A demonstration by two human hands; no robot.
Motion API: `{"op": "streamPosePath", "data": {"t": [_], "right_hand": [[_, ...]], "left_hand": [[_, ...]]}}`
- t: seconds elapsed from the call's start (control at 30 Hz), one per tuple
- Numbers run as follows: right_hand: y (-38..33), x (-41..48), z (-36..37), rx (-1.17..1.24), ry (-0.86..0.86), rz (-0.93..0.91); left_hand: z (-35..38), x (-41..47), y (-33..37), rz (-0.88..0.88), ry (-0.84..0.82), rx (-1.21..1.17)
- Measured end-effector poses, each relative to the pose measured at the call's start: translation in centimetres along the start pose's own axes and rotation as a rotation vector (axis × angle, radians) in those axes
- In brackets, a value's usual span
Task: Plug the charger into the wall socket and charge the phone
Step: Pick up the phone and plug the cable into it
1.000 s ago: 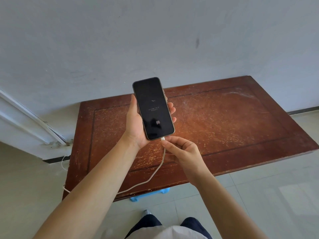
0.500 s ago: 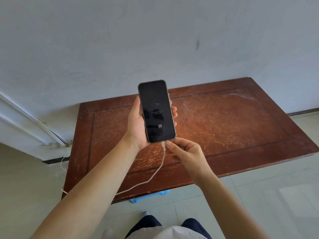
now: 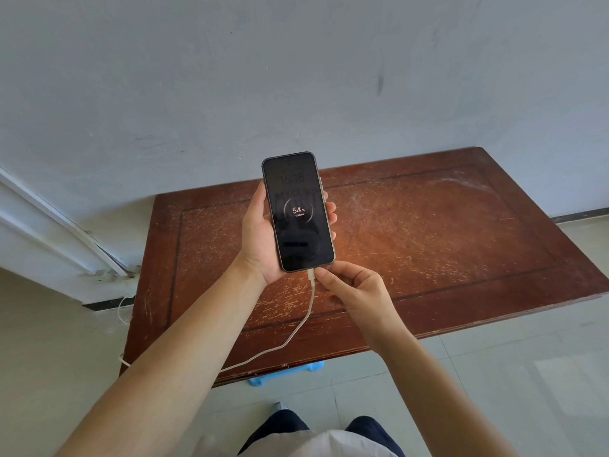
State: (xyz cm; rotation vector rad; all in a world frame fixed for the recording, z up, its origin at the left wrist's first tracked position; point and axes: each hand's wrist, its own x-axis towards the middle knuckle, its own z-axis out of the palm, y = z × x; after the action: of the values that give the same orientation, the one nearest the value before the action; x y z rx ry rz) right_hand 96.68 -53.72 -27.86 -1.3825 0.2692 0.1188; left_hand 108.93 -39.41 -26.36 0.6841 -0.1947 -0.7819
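Black phone [image 3: 298, 212], white cable [image 3: 296, 331], scratched reddish-brown table [image 3: 445, 232], pale grey wall [image 3: 230, 77].

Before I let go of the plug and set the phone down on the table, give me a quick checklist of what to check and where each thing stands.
1. Phone charging: ok, the screen shows 54% in a charging ring.
2. Plug seated in the phone's bottom edge: ok, it meets the edge with no gap showing.
3. Left hand holding the phone securely: ok, wrapped around its sides.
4. Right hand on the plug: ok, fingertips pinch it.
5. Cable slack: ok, it hangs in a loose curve over the table edge.
6. Charger in the wall socket: cannot tell, neither is in view.
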Motion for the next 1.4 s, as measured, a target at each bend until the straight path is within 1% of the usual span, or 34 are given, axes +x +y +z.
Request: {"op": "streamPosePath", "data": {"t": [0.4,0.93,1.23,1.4], "right_hand": [[0.5,-0.1,0.1,0.006,-0.022,-0.002],[0.7,0.5,-0.2,0.028,-0.022,0.016],[0.9,1.4,0.8,0.001,0.030,-0.017],[1.5,2.1,1.5,0.021,0.070,-0.028]], "left_hand": [[-0.5,-0.1,0.0,-0.017,-0.048,-0.015],[-0.8,0.4,0.2,-0.019,-0.001,0.010],[-1.9,0.7,0.9,-0.090,-0.021,-0.047],[-3.6,1.0,1.2,-0.111,0.029,-0.052]]}}
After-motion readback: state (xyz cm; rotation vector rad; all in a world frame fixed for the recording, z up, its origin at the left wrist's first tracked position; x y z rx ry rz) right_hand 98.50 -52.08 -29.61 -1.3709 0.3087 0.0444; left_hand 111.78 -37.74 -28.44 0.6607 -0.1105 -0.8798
